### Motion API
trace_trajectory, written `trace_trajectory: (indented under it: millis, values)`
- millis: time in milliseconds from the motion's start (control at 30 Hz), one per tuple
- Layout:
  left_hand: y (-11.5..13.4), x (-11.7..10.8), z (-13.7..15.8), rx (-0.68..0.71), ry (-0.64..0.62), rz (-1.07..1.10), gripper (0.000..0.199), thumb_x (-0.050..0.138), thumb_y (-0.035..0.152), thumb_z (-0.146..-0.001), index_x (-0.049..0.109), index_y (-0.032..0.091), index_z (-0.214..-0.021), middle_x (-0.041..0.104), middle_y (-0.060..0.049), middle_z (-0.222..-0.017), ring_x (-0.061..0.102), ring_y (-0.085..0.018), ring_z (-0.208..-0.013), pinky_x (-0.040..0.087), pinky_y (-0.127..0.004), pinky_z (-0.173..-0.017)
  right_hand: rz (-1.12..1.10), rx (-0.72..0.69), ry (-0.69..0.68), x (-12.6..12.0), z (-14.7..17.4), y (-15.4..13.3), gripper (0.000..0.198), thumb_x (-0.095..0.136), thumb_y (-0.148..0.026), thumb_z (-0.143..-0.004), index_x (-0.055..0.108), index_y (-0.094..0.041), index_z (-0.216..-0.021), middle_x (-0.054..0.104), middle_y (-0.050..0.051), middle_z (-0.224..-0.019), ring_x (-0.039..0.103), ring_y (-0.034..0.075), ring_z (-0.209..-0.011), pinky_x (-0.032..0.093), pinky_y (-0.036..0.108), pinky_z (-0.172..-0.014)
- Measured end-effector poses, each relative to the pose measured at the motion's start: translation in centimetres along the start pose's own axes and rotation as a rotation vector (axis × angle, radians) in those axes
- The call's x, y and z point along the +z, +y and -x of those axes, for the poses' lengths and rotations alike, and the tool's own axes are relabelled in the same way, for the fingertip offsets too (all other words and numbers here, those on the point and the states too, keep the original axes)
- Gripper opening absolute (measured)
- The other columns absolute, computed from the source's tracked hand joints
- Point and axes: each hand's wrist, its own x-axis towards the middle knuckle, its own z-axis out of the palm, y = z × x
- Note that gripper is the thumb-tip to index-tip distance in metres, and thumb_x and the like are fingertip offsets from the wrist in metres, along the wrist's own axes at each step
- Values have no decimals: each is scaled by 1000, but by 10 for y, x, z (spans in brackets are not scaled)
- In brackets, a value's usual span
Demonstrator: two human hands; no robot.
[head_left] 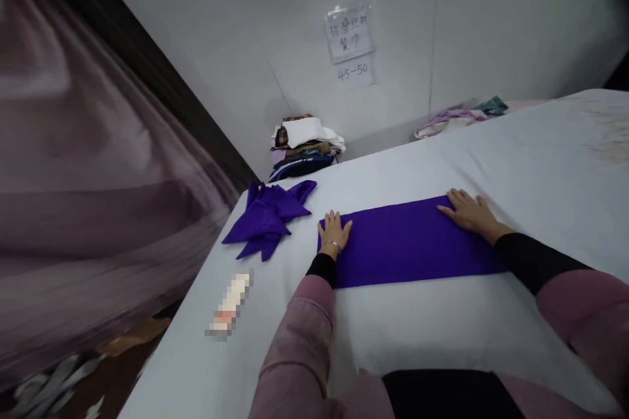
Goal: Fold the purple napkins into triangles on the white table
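Note:
A purple cloth napkin (398, 245) lies flat on the white-covered table (417, 327), folded into a long rectangle. My left hand (334, 233) rests on its left end, fingers spread. On its far right corner my right hand (466, 210) lies flat with the fingers apart. Both palms press down on the cloth and neither grips it. Part of the right end is hidden under my right hand and sleeve. To the left sits a purple cloth bundle (268, 216) with several pointed folds.
Against the wall stands a stack of folded clothes (307, 147). More loose fabric (457, 119) lies along the table's back edge. A pixelated strip (230, 304) is near the left edge. A mauve curtain (98, 163) hangs at left, and a paper sign (350, 35) is on the wall.

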Motion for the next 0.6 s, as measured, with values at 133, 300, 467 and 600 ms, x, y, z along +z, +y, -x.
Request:
trace_trajectory:
  millis: [133,300,467,600]
  values:
    - [-23,0,7,-66,-19,-26,74,15,62,-90,25,16,-147,15,-9,-157,9,-24,-145,11,-53,-115,-6,27,-8,-6,-7,-19,81,23,-64,-85,34,-7,-143,29,20,-151,21,36,-139,17,63,-107]
    - [-24,4,10,-69,-1,-46,74,13,61,-90,23,17,-148,15,-7,-157,9,-24,-145,12,-52,-115,-105,-310,-23,5,25,-139,82,19,-67,-86,31,-12,-146,26,15,-153,17,32,-141,13,56,-112]
    - [-23,5,11,-54,10,-39,74,12,63,-89,23,19,-148,15,-5,-157,9,-23,-145,11,-51,-116,-166,-533,-28,28,64,-188,79,21,-69,-85,33,-19,-146,33,13,-150,22,31,-140,12,55,-112]
    - [-24,7,12,-58,16,-24,75,12,63,-89,23,18,-148,16,-6,-157,9,-23,-145,11,-52,-116,-83,-320,18,30,72,-93,77,21,-68,-85,33,-22,-146,31,10,-152,22,33,-140,15,58,-110]
